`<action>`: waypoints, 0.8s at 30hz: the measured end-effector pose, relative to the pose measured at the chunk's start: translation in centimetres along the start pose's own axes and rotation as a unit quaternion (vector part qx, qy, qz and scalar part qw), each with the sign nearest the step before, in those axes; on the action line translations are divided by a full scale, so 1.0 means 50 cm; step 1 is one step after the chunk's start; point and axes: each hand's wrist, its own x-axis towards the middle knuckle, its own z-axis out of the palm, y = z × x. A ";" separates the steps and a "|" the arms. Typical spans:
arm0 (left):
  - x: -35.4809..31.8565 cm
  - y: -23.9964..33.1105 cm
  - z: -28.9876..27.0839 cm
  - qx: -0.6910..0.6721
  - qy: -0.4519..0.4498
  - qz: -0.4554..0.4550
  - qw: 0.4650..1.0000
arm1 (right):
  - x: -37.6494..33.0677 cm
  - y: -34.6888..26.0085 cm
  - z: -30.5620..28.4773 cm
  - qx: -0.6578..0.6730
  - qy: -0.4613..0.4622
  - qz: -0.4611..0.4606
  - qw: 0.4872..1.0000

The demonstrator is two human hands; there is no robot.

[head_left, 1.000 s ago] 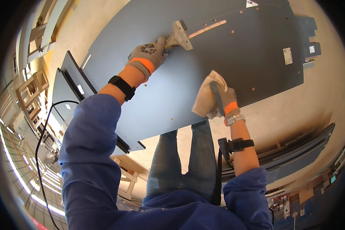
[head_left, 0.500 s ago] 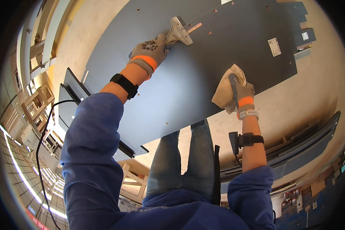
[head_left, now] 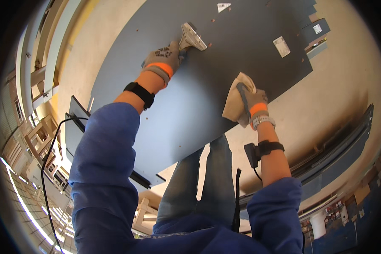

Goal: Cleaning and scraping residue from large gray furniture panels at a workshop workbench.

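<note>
A wide dark grey-blue panel [head_left: 190, 93] with small drilled holes lies flat in front of me. My left hand [head_left: 163, 59], in a grey glove with an orange cuff band, is closed round the handle of a metal scraper [head_left: 193, 37]. The scraper's broad blade end is over the panel, near one of the holes. At the panel's near right edge my right hand [head_left: 254, 99], gloved the same way, grips a cream-coloured cloth [head_left: 235, 101]. That cloth hangs over the panel's surface close to the edge.
Two white labels, one a rectangle [head_left: 281, 46] and one a triangle [head_left: 223, 7], are on the panel. Smaller offcut boards [head_left: 317, 31] stick out beyond its right end. Long dark boards [head_left: 338, 156] lie at the right. A black cable [head_left: 44, 169] runs down the left side.
The view has shifted, so the panel and its labels sit further left. The orange-brown stick-like piece beside the scraper no longer shows. Both hands keep their hold on the scraper and cloth.
</note>
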 end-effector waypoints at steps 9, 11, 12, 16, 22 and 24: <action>0.070 0.129 -0.078 -0.013 -0.009 0.009 1.000 | 0.018 0.025 -0.002 0.021 -0.050 -0.004 0.999; 0.090 0.159 -0.101 -0.011 -0.007 0.008 1.000 | 0.012 0.015 -0.007 -0.003 -0.074 0.003 0.997; 0.100 0.175 -0.109 -0.011 -0.023 0.004 1.000 | 0.012 0.011 -0.011 -0.022 -0.095 0.028 0.995; 0.144 0.244 -0.156 -0.020 -0.037 -0.009 0.999 | 0.027 0.018 -0.011 -0.049 -0.161 0.019 0.986; 0.190 0.297 -0.205 -0.005 -0.020 0.030 0.999 | 0.031 0.010 -0.026 -0.065 -0.214 -0.016 0.974; 0.202 0.310 -0.216 0.004 -0.012 0.017 1.000 | 0.029 0.000 -0.039 -0.043 -0.220 -0.032 0.974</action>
